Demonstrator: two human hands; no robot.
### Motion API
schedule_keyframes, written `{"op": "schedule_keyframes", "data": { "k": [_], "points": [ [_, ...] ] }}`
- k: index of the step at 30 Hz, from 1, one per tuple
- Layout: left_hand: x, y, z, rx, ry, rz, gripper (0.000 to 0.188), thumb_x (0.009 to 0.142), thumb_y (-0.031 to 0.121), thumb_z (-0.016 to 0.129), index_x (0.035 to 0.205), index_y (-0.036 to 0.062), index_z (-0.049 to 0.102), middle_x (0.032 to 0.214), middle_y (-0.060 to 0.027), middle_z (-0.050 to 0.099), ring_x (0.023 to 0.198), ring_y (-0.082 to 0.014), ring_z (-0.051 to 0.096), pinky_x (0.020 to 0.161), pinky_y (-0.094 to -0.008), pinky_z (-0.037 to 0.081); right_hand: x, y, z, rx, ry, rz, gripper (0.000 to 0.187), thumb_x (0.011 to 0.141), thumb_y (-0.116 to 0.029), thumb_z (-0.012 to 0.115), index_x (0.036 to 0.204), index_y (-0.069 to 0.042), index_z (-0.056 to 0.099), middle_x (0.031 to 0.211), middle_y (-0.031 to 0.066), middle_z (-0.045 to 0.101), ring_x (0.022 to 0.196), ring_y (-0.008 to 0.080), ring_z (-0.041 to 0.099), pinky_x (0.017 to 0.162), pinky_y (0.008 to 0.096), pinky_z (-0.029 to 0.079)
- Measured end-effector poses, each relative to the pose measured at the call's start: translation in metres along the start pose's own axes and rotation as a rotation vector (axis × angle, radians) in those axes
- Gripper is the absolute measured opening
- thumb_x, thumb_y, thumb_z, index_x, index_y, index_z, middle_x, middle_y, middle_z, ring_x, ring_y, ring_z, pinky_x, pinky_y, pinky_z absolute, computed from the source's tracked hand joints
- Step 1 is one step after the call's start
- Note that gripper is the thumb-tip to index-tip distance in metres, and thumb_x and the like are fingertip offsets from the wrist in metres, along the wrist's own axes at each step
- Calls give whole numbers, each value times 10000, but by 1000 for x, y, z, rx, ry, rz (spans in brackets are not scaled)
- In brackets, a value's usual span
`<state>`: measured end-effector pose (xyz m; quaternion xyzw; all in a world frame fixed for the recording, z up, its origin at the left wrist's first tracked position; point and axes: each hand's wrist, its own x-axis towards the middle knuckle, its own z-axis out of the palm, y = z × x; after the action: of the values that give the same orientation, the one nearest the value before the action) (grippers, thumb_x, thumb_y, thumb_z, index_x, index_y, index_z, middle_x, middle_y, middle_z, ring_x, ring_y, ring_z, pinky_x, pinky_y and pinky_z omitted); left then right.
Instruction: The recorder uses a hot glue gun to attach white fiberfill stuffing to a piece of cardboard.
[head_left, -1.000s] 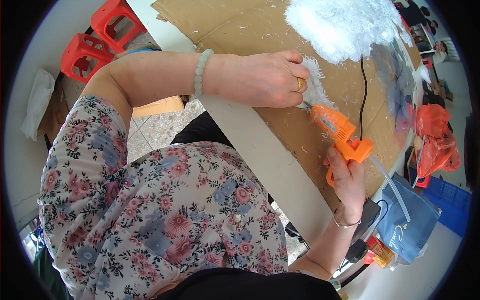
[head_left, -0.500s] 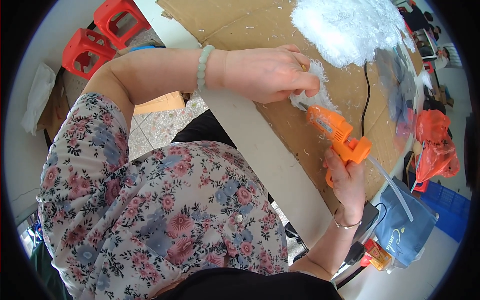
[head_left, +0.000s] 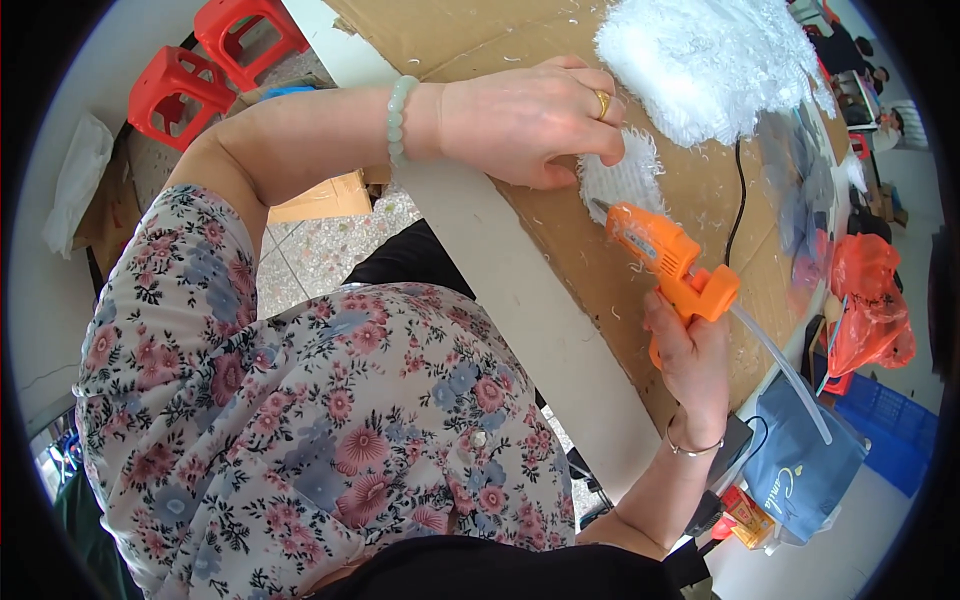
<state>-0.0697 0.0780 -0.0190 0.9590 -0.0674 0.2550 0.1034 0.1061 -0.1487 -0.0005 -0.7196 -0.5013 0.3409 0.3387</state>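
An orange glue gun [head_left: 655, 250] is gripped in my right hand [head_left: 695, 365], its nozzle at the near edge of a small white fluffy fabric piece [head_left: 625, 180]. A clear glue stick [head_left: 785, 370] trails from the gun's rear. The fabric piece lies on cardboard, with a woven-looking backing showing. My left hand [head_left: 535, 120] hovers or rests at its left side, thumb and index finger bent and apart. Whether the fingertips touch the fabric I cannot tell. A big heap of white fluffy pieces [head_left: 710, 65] lies beyond.
A cardboard sheet [head_left: 590, 260] covers the white table [head_left: 560, 330], strewn with white fibres. A black cord [head_left: 737, 205] runs across it. Clear plastic [head_left: 785, 180], a red plastic bag [head_left: 868, 305] and a blue bag [head_left: 805, 460] are at the right. Red stools [head_left: 178, 95] stand at the far left.
My left hand has drawn back slightly to the left, its thumb coming away from the index finger, so more of the fabric piece shows. The glue gun has shifted a little left and away from me.
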Motion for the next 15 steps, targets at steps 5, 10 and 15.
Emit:
{"op": "schedule_keyframes", "data": {
  "k": [5, 10, 15],
  "points": [
    [-4, 0, -1, 14, 13, -3, 370, 608, 75, 756, 935, 88, 583, 943, -62, 563, 987, -259, 519, 883, -375, 383, 4, -4, 5, 49, 25, -12, 130, 840, -103, 622, 906, -7, 566, 668, -4, 489, 611, 87, 435, 564, 242, 374],
    [-9, -3, -6, 3, 6, -53, 380, 615, 96, 764, 948, 92, 580, 948, -62, 571, 993, -257, 518, 881, -376, 381, 8, -10, 12, 85, 36, -16, 137, 848, -100, 618, 931, -3, 568, 676, -16, 486, 614, 76, 426, 563, 237, 368],
    [-12, -3, -10, -5, 9, -89, 412, 614, 115, 773, 975, 99, 575, 950, -59, 576, 987, -259, 520, 883, -380, 380, 14, -19, 17, 70, 43, 5, 145, 849, -99, 616, 939, 3, 565, 678, -6, 489, 615, 80, 430, 562, 243, 372]
  ]
}}
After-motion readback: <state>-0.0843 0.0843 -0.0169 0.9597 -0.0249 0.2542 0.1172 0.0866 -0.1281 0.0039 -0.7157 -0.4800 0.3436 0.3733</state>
